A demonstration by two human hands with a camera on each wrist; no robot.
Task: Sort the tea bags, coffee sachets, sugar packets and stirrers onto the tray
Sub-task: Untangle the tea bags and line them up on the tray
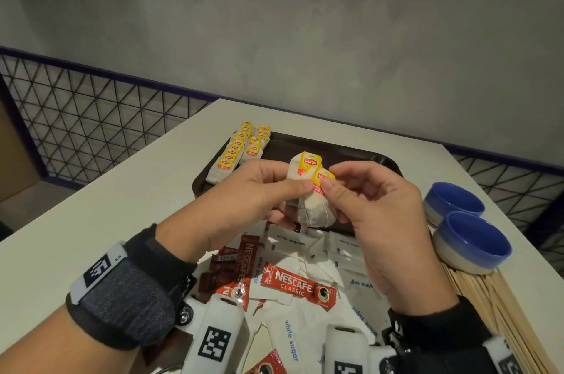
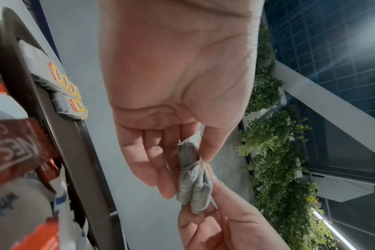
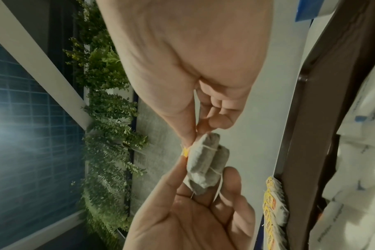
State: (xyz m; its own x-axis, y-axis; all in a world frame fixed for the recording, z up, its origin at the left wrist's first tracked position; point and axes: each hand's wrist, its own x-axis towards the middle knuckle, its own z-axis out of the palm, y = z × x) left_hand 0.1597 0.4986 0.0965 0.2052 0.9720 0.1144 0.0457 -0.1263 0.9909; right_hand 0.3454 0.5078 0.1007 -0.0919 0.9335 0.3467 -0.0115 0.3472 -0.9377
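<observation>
Tea-bag step in hand — the left hand (image 1: 244, 190) and right hand (image 1: 366, 199) both have their grip pinched on two tea bags (image 1: 308, 190) held above the tray (image 1: 351, 151); next, part them and lay them beside the sorted row (image 1: 235, 151) — gently, strings look tangled

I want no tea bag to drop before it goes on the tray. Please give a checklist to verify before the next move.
1. Both hands hold the tea bags: left hand and right hand pinch them. Ok.
2. Bags separated: strings look wound together. Not ok.
3. Space beside the tea bag rows on the tray: ok.
4. Sachets, sugar sorted: still in a mixed pile. Not ok.
5. Number of bags held: cannot tell.
</observation>
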